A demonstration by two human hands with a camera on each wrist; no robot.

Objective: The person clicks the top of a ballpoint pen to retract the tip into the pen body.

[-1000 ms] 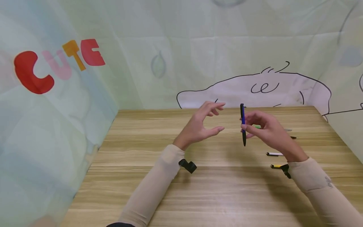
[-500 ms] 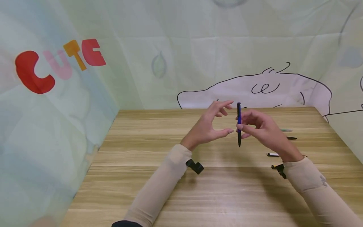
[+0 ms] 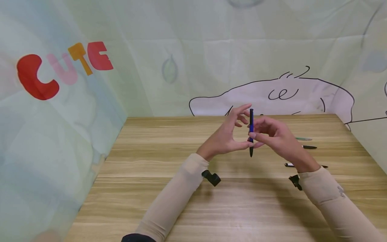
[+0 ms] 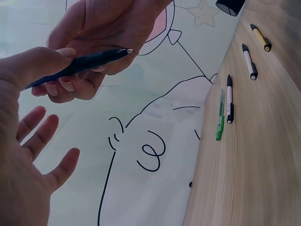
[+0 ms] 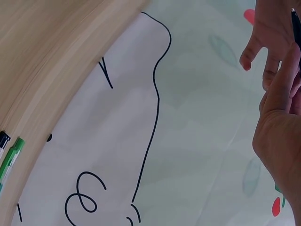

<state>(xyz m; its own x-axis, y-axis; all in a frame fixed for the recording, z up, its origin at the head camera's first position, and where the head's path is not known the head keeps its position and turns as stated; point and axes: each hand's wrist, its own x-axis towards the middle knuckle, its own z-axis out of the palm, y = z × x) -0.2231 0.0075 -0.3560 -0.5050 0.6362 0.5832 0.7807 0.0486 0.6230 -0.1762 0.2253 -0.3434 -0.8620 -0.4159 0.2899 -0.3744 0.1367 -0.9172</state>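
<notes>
A blue pen with black ends (image 3: 251, 126) stands nearly upright above the table, its dark tip pointing down. My right hand (image 3: 273, 134) pinches it between thumb and fingers. From the other side my left hand (image 3: 225, 134) reaches in, fingers spread in a wide C; in the left wrist view its thumb (image 4: 42, 66) overlaps the pen (image 4: 94, 61), though whether it presses on it I cannot tell. The other left fingers stay apart from the pen. At the right edge of the right wrist view, only part of the pen (image 5: 296, 28) shows.
To the right on the wooden table (image 3: 169, 148) lie a green pen (image 4: 220, 115), two white-and-black pens (image 4: 230, 99) and a yellow pen (image 4: 260, 36), spaced in a row. A printed cloth backdrop (image 3: 181, 67) rises behind the table and along its left side.
My left hand has moved right to the pen. The right hand, still pinching the pen, has moved slightly left, so the hands now meet around it.
</notes>
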